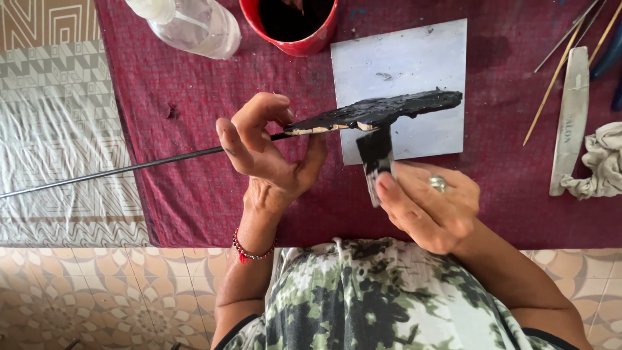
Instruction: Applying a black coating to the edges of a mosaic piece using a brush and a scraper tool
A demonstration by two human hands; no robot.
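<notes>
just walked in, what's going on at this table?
A person is coating a flat piece mounted on a long thin rod with black paint or lacquer. The left hand holds the rod up near the piece; the right hand presses a flat black-smeared spatula against its underside. The top is mostly black, with pale edge still showing. Behind sit a white tile and a red cup of dark liquid on a maroon cloth.
</notes>
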